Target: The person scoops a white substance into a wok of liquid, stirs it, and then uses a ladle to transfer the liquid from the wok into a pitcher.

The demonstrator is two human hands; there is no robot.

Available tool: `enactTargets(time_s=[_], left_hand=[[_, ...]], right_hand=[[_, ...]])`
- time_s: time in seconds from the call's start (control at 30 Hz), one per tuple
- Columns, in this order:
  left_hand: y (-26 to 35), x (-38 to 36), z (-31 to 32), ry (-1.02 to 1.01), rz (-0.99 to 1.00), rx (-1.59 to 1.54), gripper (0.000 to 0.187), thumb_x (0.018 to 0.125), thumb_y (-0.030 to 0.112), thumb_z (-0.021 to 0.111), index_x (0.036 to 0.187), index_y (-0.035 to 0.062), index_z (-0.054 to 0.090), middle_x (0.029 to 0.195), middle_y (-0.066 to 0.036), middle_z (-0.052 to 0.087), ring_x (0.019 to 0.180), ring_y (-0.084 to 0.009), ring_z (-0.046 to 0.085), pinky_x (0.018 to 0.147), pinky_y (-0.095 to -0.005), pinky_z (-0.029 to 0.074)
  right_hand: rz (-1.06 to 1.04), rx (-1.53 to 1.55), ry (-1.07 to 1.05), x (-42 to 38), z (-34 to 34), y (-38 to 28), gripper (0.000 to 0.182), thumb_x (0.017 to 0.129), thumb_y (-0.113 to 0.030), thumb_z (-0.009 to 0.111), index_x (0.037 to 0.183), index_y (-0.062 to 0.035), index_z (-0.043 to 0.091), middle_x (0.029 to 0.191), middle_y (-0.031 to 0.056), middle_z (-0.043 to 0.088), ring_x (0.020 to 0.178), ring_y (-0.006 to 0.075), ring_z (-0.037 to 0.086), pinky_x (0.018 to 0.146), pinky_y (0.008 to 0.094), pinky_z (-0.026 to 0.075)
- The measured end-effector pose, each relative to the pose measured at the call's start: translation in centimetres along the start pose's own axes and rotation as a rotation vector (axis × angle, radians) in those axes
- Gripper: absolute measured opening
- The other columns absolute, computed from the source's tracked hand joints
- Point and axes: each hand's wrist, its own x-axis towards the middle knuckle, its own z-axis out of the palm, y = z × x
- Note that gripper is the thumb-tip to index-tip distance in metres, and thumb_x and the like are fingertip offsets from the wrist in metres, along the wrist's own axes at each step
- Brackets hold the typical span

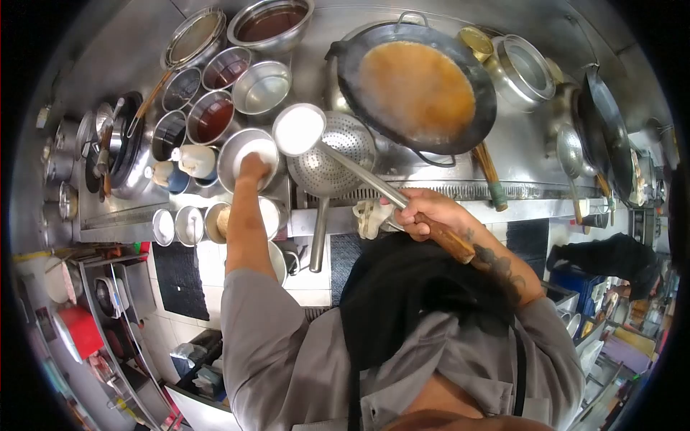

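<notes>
My left hand (253, 168) reaches down into a steel bowl (225, 159) that holds something white. Its fingers are hidden there. My right hand (427, 212) is wrapped round the handle of a ladle (363, 174), near the wooden end. White contents (299, 129) fill the ladle's cup, which is held level just to the right of the bowl. Below the cup, a perforated strainer (332, 161) rests on the counter with its handle toward me. Beyond it, a black wok (486, 108) holds steaming orange-brown liquid (417, 90).
Steel pots of dark red liquid (214, 121) and a large bowl (270, 29) stand at the back left. Small containers (190, 224) line the front edge. Squeeze bottles (194, 159) sit left of my left hand. Another person in black (611, 262) is at far right.
</notes>
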Motion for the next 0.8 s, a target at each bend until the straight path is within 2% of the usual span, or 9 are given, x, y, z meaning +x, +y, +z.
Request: enactTargets(time_s=[0.07, 0.17, 0.2, 0.3, 0.4, 0.5, 0.6, 0.7, 0.8], left_hand=[[-0.1, -0.1, 0.3, 0.054, 0.043, -0.01, 0.058, 0.074, 0.023, 0.069, 0.121, -0.0067, 0.052, 0.114, -0.02, 0.062, 0.094, -0.0355, 0.063, 0.079, -0.0429, 0.053], [3.8, -4.6, -6.9, 0.118, -0.267, -1.013, 0.049, 0.074, 0.017, 0.07, 0.111, -0.0113, 0.056, 0.102, -0.021, 0.063, 0.083, -0.0257, 0.064, 0.062, -0.0323, 0.054], [4.9, -6.1, -8.9, 0.199, -0.137, -1.121, 0.049, 0.073, 0.014, 0.072, 0.109, -0.0145, 0.056, 0.099, -0.022, 0.061, 0.078, -0.0197, 0.062, 0.055, -0.0253, 0.05], [8.4, -7.1, -12.5, -0.008, 0.032, -1.015, 0.047, 0.073, 0.023, 0.074, 0.108, -0.0061, 0.061, 0.111, -0.015, 0.06, 0.085, -0.0197, 0.064, 0.063, -0.0282, 0.053], [10.9, -6.4, -10.5, 0.251, 0.267, -0.574, 0.05, 0.073, 0.021, 0.074, 0.112, -0.0071, 0.058, 0.101, -0.019, 0.064, 0.08, -0.0246, 0.064, 0.065, -0.0319, 0.053], [11.5, -5.7, -10.8, 0.065, 0.249, -0.534, 0.046, 0.074, 0.024, 0.072, 0.11, -0.0027, 0.061, 0.105, -0.02, 0.065, 0.088, -0.0301, 0.064, 0.075, -0.0349, 0.052], [8.8, -6.1, -11.5, 0.102, 0.152, -0.608, 0.045, 0.077, 0.028, 0.067, 0.113, 0.0011, 0.063, 0.111, -0.02, 0.063, 0.106, -0.0289, 0.06, 0.094, -0.0382, 0.046], [4.0, -5.8, -8.6, 0.053, 0.068, -0.024, 0.047, 0.08, 0.024, 0.062, 0.121, 0.0011, 0.057, 0.123, -0.022, 0.056, 0.118, -0.0306, 0.052, 0.102, -0.0389, 0.04], [3.8, -7.6, -5.1, 0.047, 0.03, -0.146, 0.057, 0.076, 0.023, 0.067, 0.125, -0.0013, 0.05, 0.122, -0.025, 0.055, 0.116, -0.0364, 0.052, 0.101, -0.0416, 0.04]], right_hand=[[-0.006, 0.016, -0.009, 0.1, 0.1, -0.2, 0.042, 0.079, -0.007, 0.051, 0.121, -0.0024, 0.046, 0.069, -0.0003, 0.044, 0.048, 0.008, 0.042, 0.043, 0.0229, 0.033], [-0.018, 0.039, 0.001, -0.9, 0.5, -0.4, 0.047, 0.079, -0.005, 0.05, 0.126, -0.0016, 0.044, 0.069, 0.0002, 0.043, 0.045, 0.0066, 0.04, 0.041, 0.0219, 0.032], [-0.011, 0.05, -0.004, -0.9, 0.6, -0.2, 0.047, 0.079, -0.005, 0.05, 0.126, -0.0016, 0.044, 0.069, 0.0002, 0.043, 0.045, 0.0064, 0.04, 0.041, 0.0218, 0.032], [0.003, 0.042, -0.023, -0.7, 0.5, -0.3, 0.045, 0.08, -0.006, 0.05, 0.124, -0.0018, 0.044, 0.069, -0.0001, 0.043, 0.046, 0.0064, 0.04, 0.042, 0.0222, 0.032], [-0.01, 0.011, -0.034, -0.8, 0.5, -0.7, 0.043, 0.08, -0.006, 0.05, 0.123, -0.0021, 0.043, 0.068, -0.0007, 0.043, 0.047, 0.0069, 0.04, 0.042, 0.0232, 0.033], [-0.003, 0.002, -0.034, -0.9, 0.7, -0.9, 0.044, 0.081, -0.006, 0.05, 0.123, -0.0016, 0.042, 0.067, -0.0005, 0.043, 0.046, 0.0071, 0.04, 0.042, 0.0234, 0.034], [0.013, 0.009, -0.026, -0.9, 0.4, -0.9, 0.044, 0.081, -0.006, 0.05, 0.124, -0.0011, 0.042, 0.067, -0.0004, 0.043, 0.045, 0.0075, 0.041, 0.042, 0.0234, 0.034], [0.012, 0.033, -0.026, -1.0, 0.5, -0.7, 0.045, 0.08, -0.006, 0.051, 0.124, -0.0008, 0.042, 0.067, -0.0006, 0.043, 0.045, 0.0078, 0.041, 0.042, 0.023, 0.034], [0.008, 0.013, -0.015, -0.9, 0.8, -0.7, 0.046, 0.08, -0.007, 0.051, 0.125, -0.0012, 0.043, 0.067, -0.0012, 0.043, 0.044, 0.0068, 0.04, 0.042, 0.0223, 0.034]])
